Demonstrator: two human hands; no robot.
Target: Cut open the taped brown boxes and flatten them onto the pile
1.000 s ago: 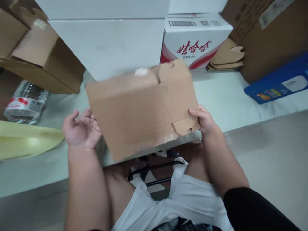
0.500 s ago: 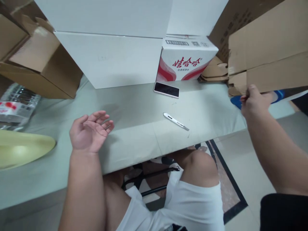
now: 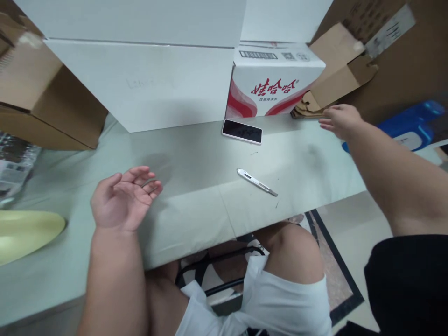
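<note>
My left hand (image 3: 121,199) rests palm up on the pale table (image 3: 196,214), fingers loosely spread and holding nothing. My right hand (image 3: 341,120) hovers open at the table's right, just below a flattened brown carton (image 3: 338,70) that leans on a pile of folded cardboard (image 3: 306,106). A white craft knife (image 3: 257,182) lies on the table between my hands. A black phone (image 3: 242,131) lies face up behind it.
Big white boxes (image 3: 140,79) and a white box with red print (image 3: 273,79) stand along the back. An open brown box (image 3: 45,93) is at the left, a large brown box (image 3: 395,60) at the right, a blue object (image 3: 413,126) beside it. A yellow sheet (image 3: 24,231) lies front left.
My right hand carried the brown carton from in front of me to the right, set it on the cardboard pile and let go. My left hand released it and sank onto the table.
</note>
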